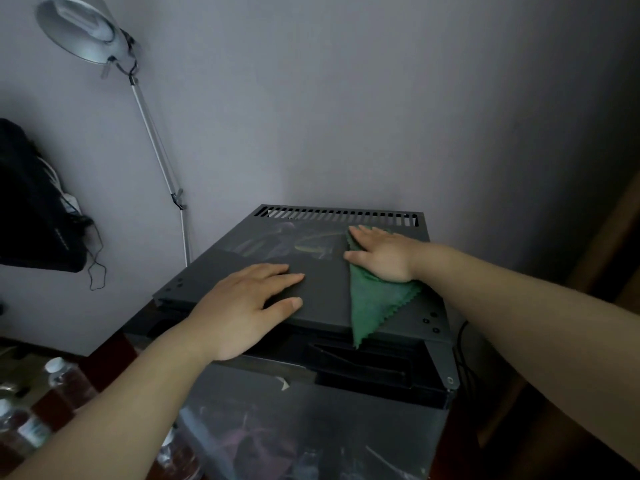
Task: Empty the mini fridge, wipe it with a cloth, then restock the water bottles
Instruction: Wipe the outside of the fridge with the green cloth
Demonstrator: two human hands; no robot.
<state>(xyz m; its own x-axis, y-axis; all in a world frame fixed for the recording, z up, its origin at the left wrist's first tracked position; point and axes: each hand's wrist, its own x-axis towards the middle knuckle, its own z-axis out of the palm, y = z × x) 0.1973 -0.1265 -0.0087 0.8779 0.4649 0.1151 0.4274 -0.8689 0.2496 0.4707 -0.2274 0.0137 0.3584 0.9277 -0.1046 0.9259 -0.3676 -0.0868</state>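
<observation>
Presses right hand (381,254), fingers straight and together, flat onto green cloth (374,303) at rear right of mini fridge (214,271) top panel. Rests left hand (242,306), fingers extended and slightly spread, on bare front left of same panel, gripping nothing. Leaves one cloth corner hanging over front edge. Shows water bottles (65,379) at lower left beside fridge, desk lamp (86,32) above.
</observation>
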